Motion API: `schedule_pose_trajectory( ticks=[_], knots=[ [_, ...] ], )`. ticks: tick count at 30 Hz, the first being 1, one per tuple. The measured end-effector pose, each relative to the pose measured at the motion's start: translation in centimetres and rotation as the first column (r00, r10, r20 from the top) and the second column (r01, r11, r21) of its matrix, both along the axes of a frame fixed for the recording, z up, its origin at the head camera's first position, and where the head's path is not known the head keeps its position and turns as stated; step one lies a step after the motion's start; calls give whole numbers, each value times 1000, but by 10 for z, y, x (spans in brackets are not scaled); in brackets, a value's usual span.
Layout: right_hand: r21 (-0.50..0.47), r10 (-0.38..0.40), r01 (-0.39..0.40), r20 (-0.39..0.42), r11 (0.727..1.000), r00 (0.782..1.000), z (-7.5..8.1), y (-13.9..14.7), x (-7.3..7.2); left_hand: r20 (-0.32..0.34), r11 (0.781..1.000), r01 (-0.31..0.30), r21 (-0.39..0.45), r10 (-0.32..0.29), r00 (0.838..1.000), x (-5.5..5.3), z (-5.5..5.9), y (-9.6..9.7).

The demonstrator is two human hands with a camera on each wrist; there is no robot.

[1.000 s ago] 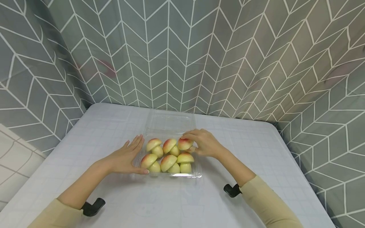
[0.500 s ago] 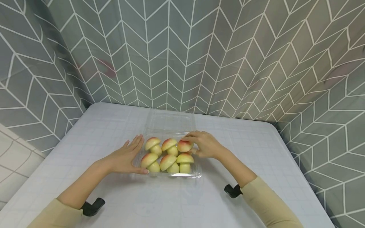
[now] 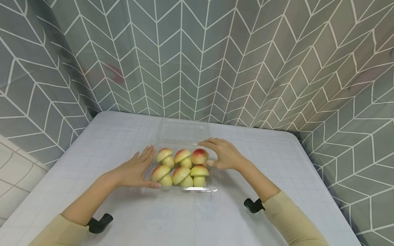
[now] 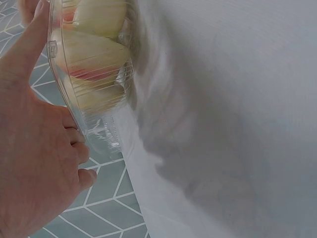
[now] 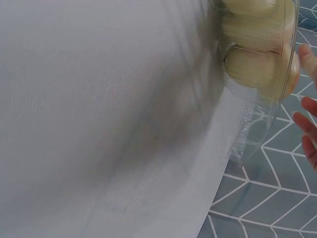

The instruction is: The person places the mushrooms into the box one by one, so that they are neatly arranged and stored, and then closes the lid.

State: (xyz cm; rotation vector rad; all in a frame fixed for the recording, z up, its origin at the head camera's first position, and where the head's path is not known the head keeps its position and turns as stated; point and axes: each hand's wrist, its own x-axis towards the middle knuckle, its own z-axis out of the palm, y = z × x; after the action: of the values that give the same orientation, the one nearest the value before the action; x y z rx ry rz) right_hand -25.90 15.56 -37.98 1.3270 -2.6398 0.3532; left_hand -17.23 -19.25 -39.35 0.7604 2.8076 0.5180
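Observation:
A clear plastic clamshell box (image 3: 212, 188) holds several mushroom-shaped pieces (image 3: 181, 175), pale yellow with red-blushed caps, set in two rows. My left hand (image 3: 135, 172) rests along the box's left rim, fingers straight and thumb spread to the front corner. In the left wrist view its thumb and fingertips lie at the rim. At the back right corner, my right hand (image 3: 226, 154) hovers with fingers apart around a redder mushroom-shaped piece (image 3: 199, 156), whose stem is out of sight. The right wrist view shows a gap between those fingers (image 5: 304, 124) and the box.
The box's clear lid (image 3: 184, 131) lies folded back behind it. A white cloth covers the table (image 3: 252, 150), which ends at a grey herringbone curtain (image 3: 197, 68). Black wrist mounts (image 3: 100, 223) stick out below both forearms.
My right hand has let go of the back right piece and drawn slightly up and right, fingers spreading. The back-row pieces shifted slightly left. The left hand has stayed in place.

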Motion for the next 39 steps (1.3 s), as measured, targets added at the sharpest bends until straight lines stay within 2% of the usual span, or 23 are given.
schedule_pose_trajectory(
  ticks=[8, 14, 20, 28, 39],
  knots=[
    [-210, 49, -72, -113, 975, 992, 2, 5, -4, -10, 1000, 2, 5, -2, 1000, 0, -1, -1],
    [-279, 66, -112, -167, 954, 984, 2, 7, -8, -13, 1000, 3, 11, -3, 1000, 0, -3, -2],
    [-352, 51, -120, -198, 928, 979, 2, 13, -15, -12, 1000, 4, 13, -4, 1000, 0, -3, -2],
    [-431, -10, -88, -220, 898, 975, -7, 21, -28, -17, 1000, 4, 14, -4, 1000, 0, -3, -2],
    [-400, -146, 63, -179, 915, 973, -18, 28, -46, -14, 1000, 0, 13, 0, 1000, 0, -3, -1]
  ],
)
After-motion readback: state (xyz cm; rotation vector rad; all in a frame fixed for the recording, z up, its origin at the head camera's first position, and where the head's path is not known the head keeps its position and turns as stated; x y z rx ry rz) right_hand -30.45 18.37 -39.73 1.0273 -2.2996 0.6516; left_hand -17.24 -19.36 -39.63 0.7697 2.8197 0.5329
